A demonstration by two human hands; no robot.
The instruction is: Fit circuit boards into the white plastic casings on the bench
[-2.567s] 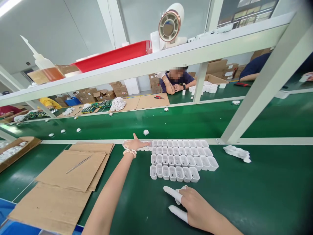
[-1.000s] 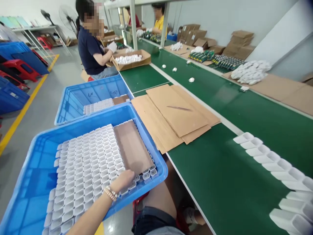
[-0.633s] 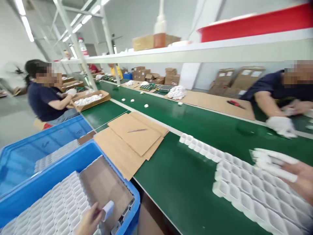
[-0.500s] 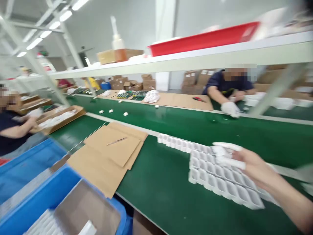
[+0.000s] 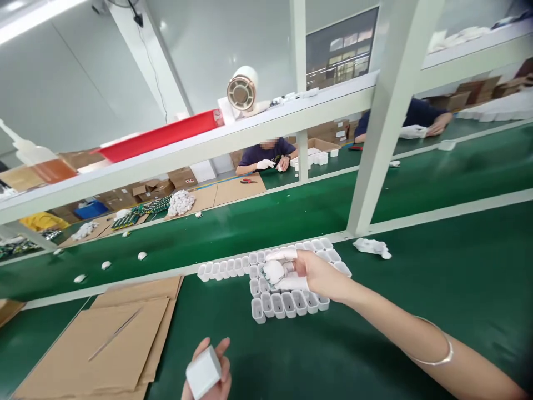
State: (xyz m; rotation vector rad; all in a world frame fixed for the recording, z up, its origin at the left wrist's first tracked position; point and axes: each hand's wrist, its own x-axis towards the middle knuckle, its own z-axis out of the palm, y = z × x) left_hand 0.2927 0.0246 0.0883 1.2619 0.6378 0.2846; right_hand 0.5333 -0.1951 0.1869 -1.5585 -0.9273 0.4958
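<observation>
My left hand (image 5: 225, 373), low in the middle of the head view, has its fingers wrapped round a small white plastic box (image 5: 204, 373). Over the rows of open white plastic cases (image 5: 288, 304) is my right hand (image 5: 306, 271), with white coverings on its fingers. Its thumb and fingers grip a rounded white piece with a bit of green circuit board (image 5: 273, 272) at its edge. The cases under that hand are partly hidden; several show a dark slot inside. Right of them lies a crumpled white glove or cloth (image 5: 372, 248).
Cardboard sheets (image 5: 83, 344) carry a thin metal tweezer-like tool (image 5: 115, 334) on the left. Behind runs a green belt (image 5: 233, 228) with scattered white pieces. A shelf post (image 5: 377, 122) stands at right. Across the belt, a co-worker (image 5: 266, 155) handles small parts.
The view has swung right. My left hand has come into view holding the white box. My right hand remains over the cases, its grip on the white-and-green piece now clearer.
</observation>
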